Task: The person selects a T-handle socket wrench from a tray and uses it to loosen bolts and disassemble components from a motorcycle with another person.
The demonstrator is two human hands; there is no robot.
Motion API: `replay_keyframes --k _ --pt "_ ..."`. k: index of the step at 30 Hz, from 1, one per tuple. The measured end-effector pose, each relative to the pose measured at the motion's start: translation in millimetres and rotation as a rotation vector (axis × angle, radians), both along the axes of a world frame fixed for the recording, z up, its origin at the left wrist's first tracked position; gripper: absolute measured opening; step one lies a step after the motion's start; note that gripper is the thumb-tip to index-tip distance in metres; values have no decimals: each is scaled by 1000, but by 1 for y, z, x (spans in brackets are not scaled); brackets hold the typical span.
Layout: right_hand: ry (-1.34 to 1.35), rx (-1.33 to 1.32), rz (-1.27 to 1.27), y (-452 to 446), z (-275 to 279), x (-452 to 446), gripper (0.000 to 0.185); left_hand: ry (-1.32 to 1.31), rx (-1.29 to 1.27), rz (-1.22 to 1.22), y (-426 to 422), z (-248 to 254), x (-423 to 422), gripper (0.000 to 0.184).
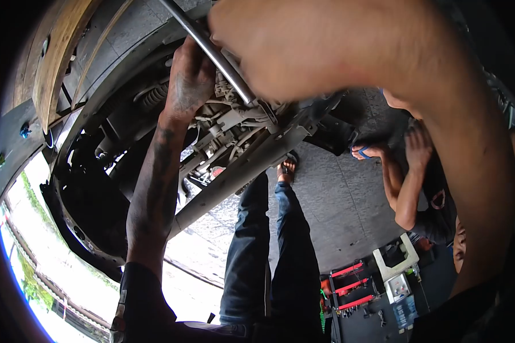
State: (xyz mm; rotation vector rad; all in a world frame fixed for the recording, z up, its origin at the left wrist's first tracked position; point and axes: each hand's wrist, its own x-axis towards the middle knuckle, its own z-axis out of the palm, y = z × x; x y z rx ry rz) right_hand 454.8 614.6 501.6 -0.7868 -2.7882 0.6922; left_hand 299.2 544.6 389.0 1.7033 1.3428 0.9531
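Observation:
My left hand (pixel 191 77) reaches up into the underside of a vehicle, its fingers curled beside a shiny metal bar (pixel 209 50) and partly hidden behind it. The bar slants from the top edge down to dusty mechanical parts (pixel 234 117). On the far side of the bar is my right hand (pixel 249 48), close to the camera and blurred. Its fingers are turned away and out of sight, so any grip on the bar cannot be made out. A long dark crossbeam (pixel 240 171) runs diagonally below the parts.
A co-worker (pixel 435 194) sits on the right, a hand near the knee and a sandalled foot on the tiled floor (pixel 340 200). Red-edged tool trays (pixel 349 286) and a pale box-like frame (pixel 403 254) lie at lower right. Wooden boards (pixel 60 63) stand at upper left.

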Motion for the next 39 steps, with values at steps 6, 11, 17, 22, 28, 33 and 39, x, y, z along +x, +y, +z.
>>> replay_keyframes --k 6,11,17,22,28,33,39 --pt "6 11 -9 -2 0 0 16 183 194 -114 -16 -4 -5 16" --pt "18 13 -12 -3 1 1 16 314 96 -124 -17 -4 -17 13" --pt "20 32 -45 -8 -2 6 16 169 92 -69 -6 11 8 13" --pt "35 40 -43 -7 -4 1 15 307 118 -111 -11 -3 -9 13" --pt "54 58 -37 -6 -3 -4 15 207 269 -45 1 2 16 13" --pt "69 59 -29 -6 -3 -6 16 191 -136 73 8 20 19 23" --pt "144 90 -72 -4 -2 -3 16 299 45 -86 -9 -3 2 26"
